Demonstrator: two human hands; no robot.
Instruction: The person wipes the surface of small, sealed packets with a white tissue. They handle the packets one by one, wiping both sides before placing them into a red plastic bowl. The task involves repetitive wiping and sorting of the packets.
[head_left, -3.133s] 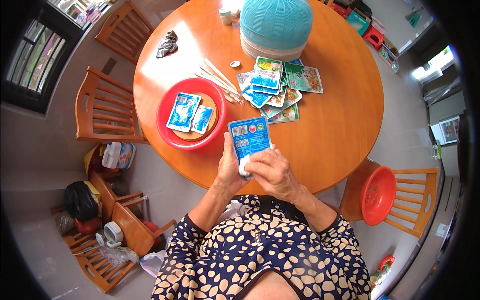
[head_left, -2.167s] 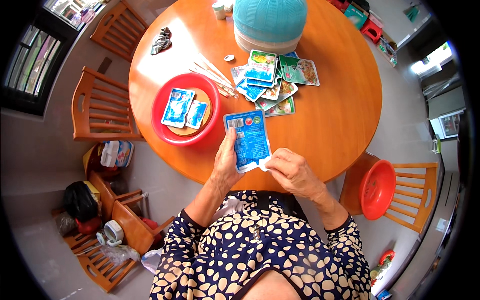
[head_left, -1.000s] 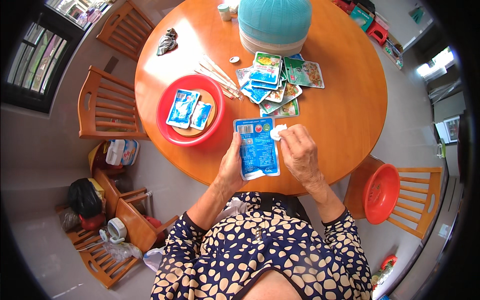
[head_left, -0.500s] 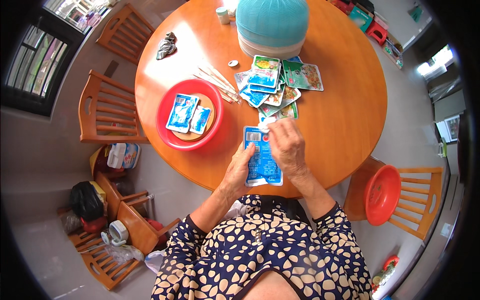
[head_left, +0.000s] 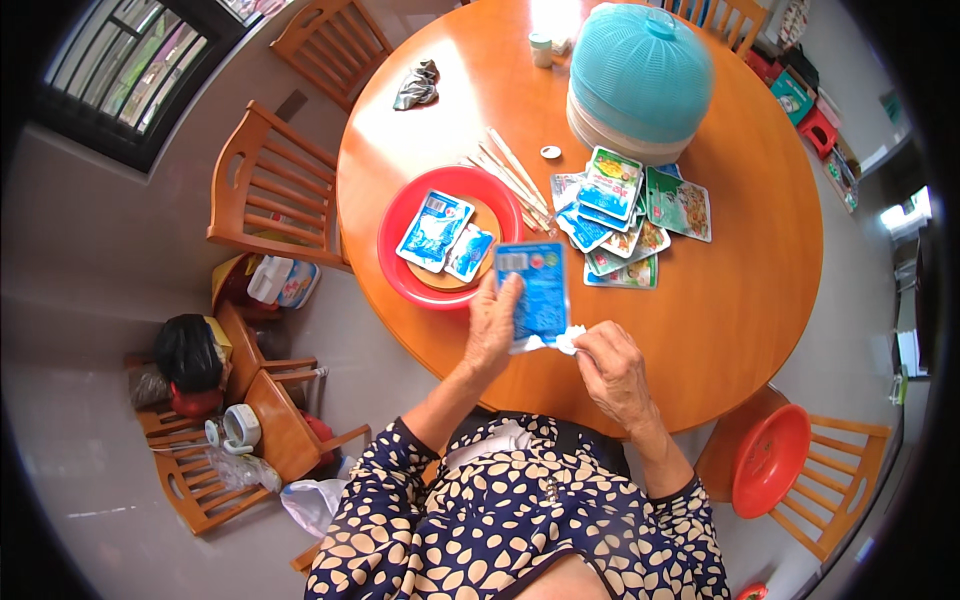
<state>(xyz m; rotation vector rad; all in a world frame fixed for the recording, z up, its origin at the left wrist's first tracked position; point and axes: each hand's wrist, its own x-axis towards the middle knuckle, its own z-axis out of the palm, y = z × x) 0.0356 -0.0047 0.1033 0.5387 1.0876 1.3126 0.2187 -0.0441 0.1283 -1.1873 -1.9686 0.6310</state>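
My left hand (head_left: 490,328) grips a flat blue food packet (head_left: 541,292) by its left edge, the thumb on the printed face. The packet is held up over the table, near the red basin's right side. My right hand (head_left: 618,372) pinches a crumpled white tissue (head_left: 570,339) against the packet's lower right corner. Inside the red basin (head_left: 388,235) a round wooden board (head_left: 487,216) carries a blue packet (head_left: 434,230) and a smaller blue-and-white packet (head_left: 468,252). Beyond my right hand lies a loose pile of blue and green packets (head_left: 611,182).
A turquoise mesh food cover (head_left: 640,75) stands behind the pile. Chopsticks (head_left: 513,172), a small white lid (head_left: 550,152), a jar (head_left: 541,50) and a crumpled dark bag (head_left: 417,86) lie about the round table (head_left: 730,290). Another red basin (head_left: 770,462) rests on a chair at right.
My right hand has moved from the packet's top edge down to its lower right corner with the tissue. The packet has been raised slightly, and the whole view has shifted.
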